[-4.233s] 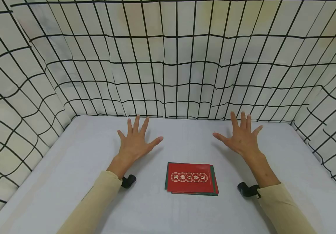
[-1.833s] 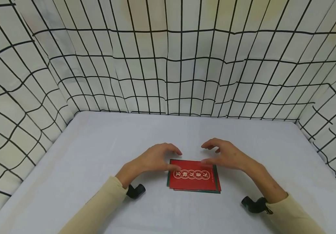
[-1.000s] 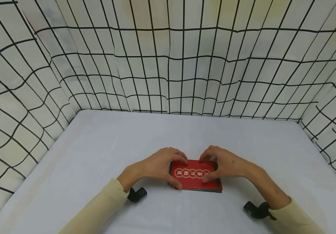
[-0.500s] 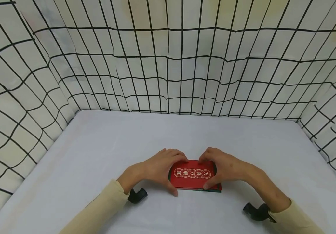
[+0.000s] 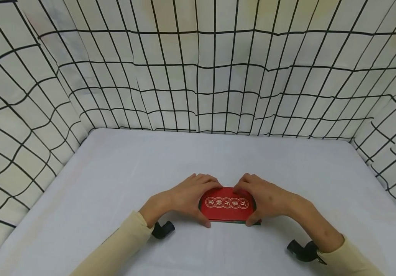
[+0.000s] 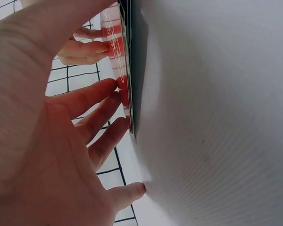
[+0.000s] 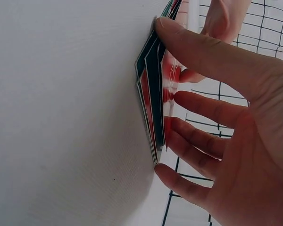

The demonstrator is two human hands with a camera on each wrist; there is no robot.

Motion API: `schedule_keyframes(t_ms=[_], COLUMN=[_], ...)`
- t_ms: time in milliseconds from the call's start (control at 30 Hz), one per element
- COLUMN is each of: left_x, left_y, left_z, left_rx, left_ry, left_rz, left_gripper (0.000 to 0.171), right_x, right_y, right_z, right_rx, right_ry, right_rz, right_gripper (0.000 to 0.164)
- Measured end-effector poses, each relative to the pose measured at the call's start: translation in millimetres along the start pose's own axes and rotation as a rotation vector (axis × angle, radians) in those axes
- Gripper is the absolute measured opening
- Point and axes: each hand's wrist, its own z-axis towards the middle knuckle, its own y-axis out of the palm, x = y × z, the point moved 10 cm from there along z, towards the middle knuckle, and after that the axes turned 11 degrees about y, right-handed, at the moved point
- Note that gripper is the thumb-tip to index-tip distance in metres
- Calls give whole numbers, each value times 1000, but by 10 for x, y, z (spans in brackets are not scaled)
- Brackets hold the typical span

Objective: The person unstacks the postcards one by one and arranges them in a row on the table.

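Note:
A small stack of red envelopes (image 5: 227,211), with green ones among them, lies flat on the table. Pale printed characters run across the top red one. My left hand (image 5: 188,196) curves round the stack's left end, fingertips at the far edge and thumb at the near edge. Round the right end curls my right hand (image 5: 270,196), its thumb on the near edge. In the right wrist view, the red and green layers (image 7: 153,94) sit unevenly under the thumb. The left wrist view shows fingertips touching the stack's red face (image 6: 125,89); the thumb tip is cut off.
White cloth covers the table (image 5: 142,161). Black netting (image 5: 215,80) over pale sheeting rises along the back and both sides. Black wrist mounts (image 5: 163,230) hang below each sleeve, close above the table.
Both hands came from spread-out positions beyond the stack and closed in on its two ends. Lately the right thumb has slid from the top face to the near edge.

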Motion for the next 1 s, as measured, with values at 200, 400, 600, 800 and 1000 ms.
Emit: schedule_keyframes(t_ms=[200,400,600,800,1000], left_x=[6,14,2,-70,-175], left_y=[8,5,-66,-119,-195], left_z=[23,33,48,44,-16], left_rx=[-5,-3,41,77,142], left_ry=[3,-7,-7,-54,-156], left_rz=[4,-19,-29,-54,-47], left_gripper=[94,90,85,83,87], right_x=[22,57,79,98,106], right_y=[3,17,-26,-76,-135], right_z=[5,6,28,61,89], right_rx=[-9,-23,-11,9,54], right_ry=[9,20,17,25,23], right_rz=[17,46,85,123,171], right_gripper=[78,76,75,72,71])
